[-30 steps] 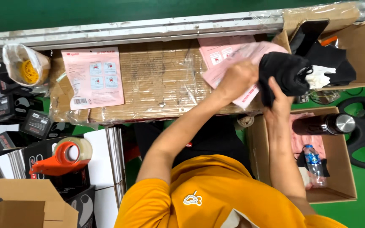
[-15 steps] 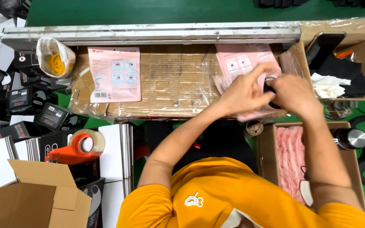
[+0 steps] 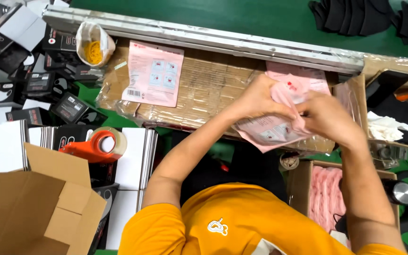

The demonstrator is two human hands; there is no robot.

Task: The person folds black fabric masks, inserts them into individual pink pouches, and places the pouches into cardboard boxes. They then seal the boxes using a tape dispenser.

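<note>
My left hand (image 3: 256, 100) and my right hand (image 3: 327, 117) meet over a pink plastic pouch (image 3: 274, 131) at the right end of a cardboard-topped work surface (image 3: 208, 89). Both hands grip the pouch's upper part, where it is bunched up between the fingers. What is inside the pouch is hidden. A second flat pink pouch (image 3: 153, 73) lies alone further left on the cardboard. More pink pouches (image 3: 308, 78) lie under my hands.
An orange tape dispenser (image 3: 97, 145) sits on white boxes at the left, above an open cardboard carton (image 3: 29, 208). Black boxes (image 3: 38, 85) and a bag of yellow rubber bands (image 3: 93, 47) lie far left. A carton of pink pouches (image 3: 326, 196) stands lower right.
The black item I held a second ago is out of sight now. Both hands came together on the pink pouch and bunched its top. The view has shifted right.
</note>
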